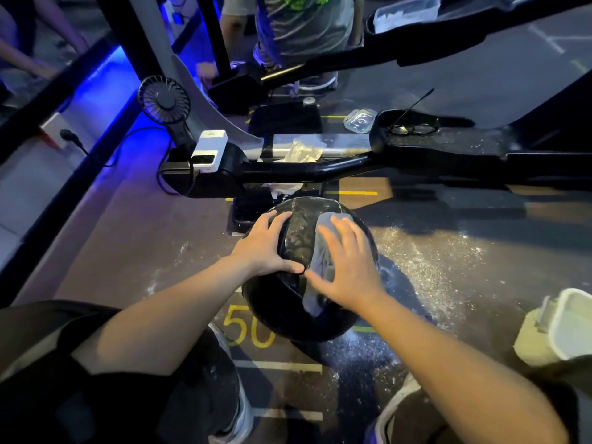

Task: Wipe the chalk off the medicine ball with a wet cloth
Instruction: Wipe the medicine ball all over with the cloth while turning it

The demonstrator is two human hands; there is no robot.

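A black medicine ball (301,302) rests on the dark floor in front of me, its top panel still streaked with pale chalk. My left hand (267,243) lies spread on the ball's upper left side, thumb on the seam, holding it steady. My right hand (347,264) presses a thin, wet, translucent cloth (320,261) flat against the ball's upper right side, fingers spread. The cloth runs from near the top seam down to the ball's right flank.
White chalk dust (432,261) is scattered on the floor to the right. A white bin (563,328) stands at the right edge. A black machine frame (320,169) with a small fan (163,100) crosses just behind the ball; crumpled wipes (302,150) lie on it. A person (298,30) stands beyond.
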